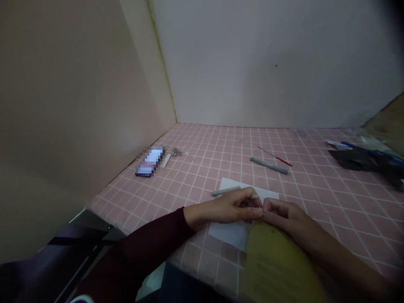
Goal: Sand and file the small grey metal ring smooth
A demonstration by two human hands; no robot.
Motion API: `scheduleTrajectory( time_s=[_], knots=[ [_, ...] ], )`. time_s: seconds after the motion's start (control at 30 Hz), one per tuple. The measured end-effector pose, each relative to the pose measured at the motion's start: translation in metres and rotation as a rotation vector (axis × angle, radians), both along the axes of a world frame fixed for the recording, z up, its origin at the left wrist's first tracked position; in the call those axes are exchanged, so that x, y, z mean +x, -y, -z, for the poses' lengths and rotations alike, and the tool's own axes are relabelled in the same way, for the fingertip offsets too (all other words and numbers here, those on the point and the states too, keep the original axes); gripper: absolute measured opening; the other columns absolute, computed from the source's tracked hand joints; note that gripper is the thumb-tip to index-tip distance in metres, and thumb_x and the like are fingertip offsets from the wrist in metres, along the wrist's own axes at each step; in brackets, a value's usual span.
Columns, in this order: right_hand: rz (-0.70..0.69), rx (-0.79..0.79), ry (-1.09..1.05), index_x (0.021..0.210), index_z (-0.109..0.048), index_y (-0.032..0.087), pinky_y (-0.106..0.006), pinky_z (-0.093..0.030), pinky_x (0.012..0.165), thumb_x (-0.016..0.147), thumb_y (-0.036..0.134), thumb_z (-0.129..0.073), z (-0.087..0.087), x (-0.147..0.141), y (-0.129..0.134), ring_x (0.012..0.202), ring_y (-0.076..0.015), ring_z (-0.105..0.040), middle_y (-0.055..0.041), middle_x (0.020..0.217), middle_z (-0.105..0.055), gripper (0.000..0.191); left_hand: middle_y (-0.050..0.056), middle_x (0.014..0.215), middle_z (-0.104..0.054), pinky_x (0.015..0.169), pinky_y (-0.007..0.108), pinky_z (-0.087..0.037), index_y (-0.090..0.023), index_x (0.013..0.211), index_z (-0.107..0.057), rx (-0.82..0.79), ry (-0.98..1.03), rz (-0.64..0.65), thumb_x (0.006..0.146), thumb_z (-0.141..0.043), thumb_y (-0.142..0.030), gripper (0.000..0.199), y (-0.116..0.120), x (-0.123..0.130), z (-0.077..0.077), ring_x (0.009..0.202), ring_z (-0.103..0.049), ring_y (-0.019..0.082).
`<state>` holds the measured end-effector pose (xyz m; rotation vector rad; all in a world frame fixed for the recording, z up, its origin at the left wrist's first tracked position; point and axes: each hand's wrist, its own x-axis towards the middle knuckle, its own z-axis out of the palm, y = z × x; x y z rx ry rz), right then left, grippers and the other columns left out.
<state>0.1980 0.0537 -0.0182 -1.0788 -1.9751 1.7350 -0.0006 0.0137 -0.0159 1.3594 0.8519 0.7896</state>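
Just above a white sheet of paper (229, 235), my two hands meet, fingertips against fingertips. My left hand (236, 206) reaches in from a dark red sleeve with thumb and fingers pinched. Facing it, my right hand (285, 214) is pinched too, its fingers curled. Whatever lies between the fingertips is too small and hidden to name. A yellow sheet (274, 261) with faint print stretches from below my hands to the lower edge; I cannot tell whether they grip it. Partly behind my left hand, a grey flat stick (224, 191) lies on the paper.
A thicker grey stick (269, 165) and a thin red-handled tool (280, 160) lie beyond my hands on the pink checked table (205, 155). At left are a phone (150, 161), a small white strip (166, 160) and small metal items (176, 152). Black cloth-like material (353, 159) lies right.
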Motion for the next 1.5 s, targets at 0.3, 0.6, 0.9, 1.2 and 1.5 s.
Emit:
scheduleTrajectory(
  time_s=[0.3,0.6,0.9,1.2,1.5],
  knots=[
    [0.001,-0.193,-0.024,0.073,-0.049,0.021,-0.029,-0.039,0.057,0.079,0.059,-0.057,0.003,-0.002,0.006,0.059,-0.0153,-0.049,-0.0001,0.064,-0.051,0.039,0.003,0.091,-0.055,0.073,0.029,-0.041,-0.02,0.091,-0.047,0.335,-0.255,0.001,0.091,-0.06,-0.037,0.021,0.004,-0.002,-0.012,0.082,-0.052,0.015],
    [0.035,0.194,0.081,0.065,-0.048,0.021,-0.028,-0.036,0.056,0.078,0.054,-0.063,-0.002,-0.002,0.005,0.059,-0.0154,-0.048,0.0005,0.061,-0.051,0.038,-0.002,0.078,-0.047,0.063,0.025,-0.037,-0.02,0.084,-0.043,0.232,-0.295,0.046,0.095,-0.053,-0.037,0.023,-0.001,-0.004,-0.006,0.07,-0.044,0.012],
    [0.02,0.213,0.106,0.068,-0.049,0.021,-0.029,-0.038,0.059,0.081,0.054,-0.061,-0.001,-0.001,0.007,0.063,-0.016,-0.05,-0.0002,0.064,-0.053,0.038,-0.003,0.075,-0.045,0.061,0.025,-0.034,-0.02,0.083,-0.042,0.179,-0.223,0.05,0.095,-0.053,-0.034,0.022,-0.001,-0.004,-0.005,0.067,-0.04,0.012],
    [-0.026,-0.213,-0.005,0.075,-0.048,0.022,-0.029,-0.041,0.057,0.078,0.065,-0.057,0.003,-0.004,0.004,0.06,-0.0159,-0.052,-0.0003,0.066,-0.054,0.044,0.001,0.088,-0.052,0.072,0.028,-0.039,-0.021,0.089,-0.044,0.367,-0.321,-0.011,0.091,-0.058,-0.036,0.02,0.004,-0.002,-0.013,0.079,-0.049,0.015],
    [0.017,-0.028,0.017,0.071,-0.049,0.021,-0.028,-0.039,0.057,0.079,0.055,-0.063,0.005,-0.003,0.003,0.061,-0.0159,-0.051,0.0003,0.065,-0.053,0.037,-0.001,0.083,-0.05,0.069,0.027,-0.039,-0.021,0.088,-0.044,0.321,-0.326,-0.041,0.093,-0.055,-0.034,0.019,0.004,-0.002,-0.01,0.075,-0.048,0.014]
  ],
)
